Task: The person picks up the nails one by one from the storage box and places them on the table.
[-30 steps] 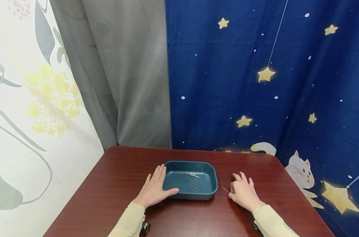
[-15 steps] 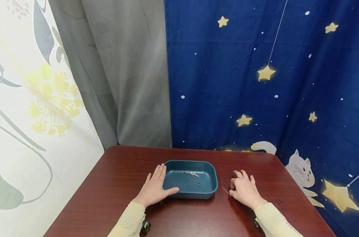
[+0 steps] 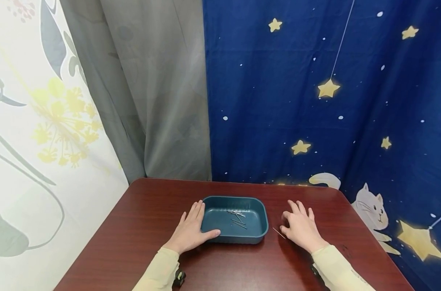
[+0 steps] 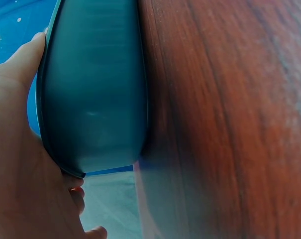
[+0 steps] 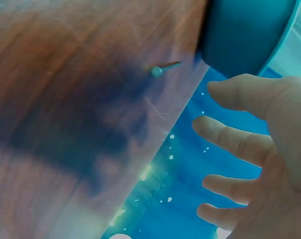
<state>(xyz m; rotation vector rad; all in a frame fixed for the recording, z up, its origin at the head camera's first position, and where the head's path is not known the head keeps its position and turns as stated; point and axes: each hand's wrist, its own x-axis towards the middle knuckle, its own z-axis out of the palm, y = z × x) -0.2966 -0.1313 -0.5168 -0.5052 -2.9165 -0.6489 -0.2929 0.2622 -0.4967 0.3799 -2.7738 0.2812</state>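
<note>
A teal tray (image 3: 220,240) holds several thin metal nails (image 3: 237,218) in its right half. My left hand (image 3: 189,232) lies along the tray's left side, thumb on the front rim; in the left wrist view the hand (image 4: 26,144) touches the rim of the tray (image 4: 93,94). Right of the tray a single nail (image 3: 279,233) lies on the table. Beside it is my right hand (image 3: 302,230); in the right wrist view the hand (image 5: 259,144) has thumb and fingers apart, holding nothing, and the nail (image 5: 157,71) shows its round head.
The dark red table (image 3: 151,210) extends around the tray on all sides. Behind it hang a grey curtain (image 3: 173,121) and a blue curtain (image 3: 256,101) with stars and a cat, and a white floral one (image 3: 20,202) hangs on the left.
The right hand's thumb and index finger have come away from the nail, which stays on the table. My left hand keeps its place on the tray.
</note>
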